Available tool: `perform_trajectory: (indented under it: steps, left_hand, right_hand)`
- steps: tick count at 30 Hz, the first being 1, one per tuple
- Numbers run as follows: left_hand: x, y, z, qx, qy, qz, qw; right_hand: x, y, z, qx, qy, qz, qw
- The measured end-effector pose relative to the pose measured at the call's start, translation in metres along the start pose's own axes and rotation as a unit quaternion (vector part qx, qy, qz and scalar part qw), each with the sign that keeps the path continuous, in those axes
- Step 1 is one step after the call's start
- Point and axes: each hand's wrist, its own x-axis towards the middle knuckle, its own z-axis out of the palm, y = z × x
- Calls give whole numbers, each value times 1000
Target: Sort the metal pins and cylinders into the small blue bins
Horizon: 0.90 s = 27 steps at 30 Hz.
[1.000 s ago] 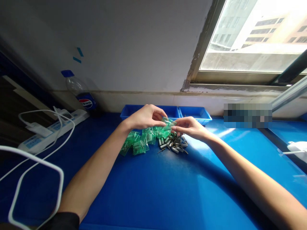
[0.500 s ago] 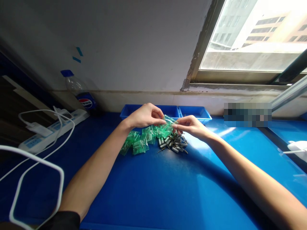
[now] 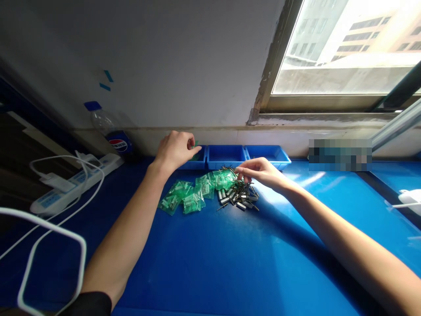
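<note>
My left hand [image 3: 176, 150] is over the left blue bin, its thumb and fingers pinched on a small green plastic bag [image 3: 196, 144]; the hand hides most of this bag. On the blue table, several green bags [image 3: 193, 202] with small light pieces inside lie in an overlapping row. Next to them is a heap of small metal parts [image 3: 241, 197] with dark thin pins. My right hand [image 3: 258, 170] is closed in a pinch just above that heap, beside the nearest green bags. Whether anything is between its fingertips I cannot make out.
Blue bins [image 3: 226, 154] stand side by side against the wall. On the left are a cola bottle [image 3: 116, 140], a white power strip [image 3: 79, 180] and a looping white cable [image 3: 83, 250]. A window [image 3: 342, 57] is at upper right. A white object [image 3: 409, 199] lies at the right edge.
Both hands were at one green bag above the heap. My left hand has moved left with a bag to the left bin; my right hand has barely moved and is off the bag.
</note>
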Motion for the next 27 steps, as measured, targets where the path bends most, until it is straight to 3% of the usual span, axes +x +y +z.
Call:
perform_trajectory:
  steps: [3,7,11,17,23,27]
  left_hand:
    - [1,-2,5,-44,-118,55,990]
    - [-2,5,15,-54,-305,112,944]
    - [-4,12,28,-21,-372,99,923]
    - [0,6,22,-64,-360,104,925]
    - [-3,7,-8,-76,-259,141,953]
    - [-9,23,-14,-179,-214,158,947]
  right_hand:
    - [0,-1,0,0,0,4,1000]
    - [1,0,0,-5,0,3,1000]
    - [1,1,0,-1,-7,7,1000]
    - [1,2,0,1,-10,3,1000]
    - [2,4,0,-13,-12,-2,1000]
    - [0,3,3,-26,-12,-1,1000]
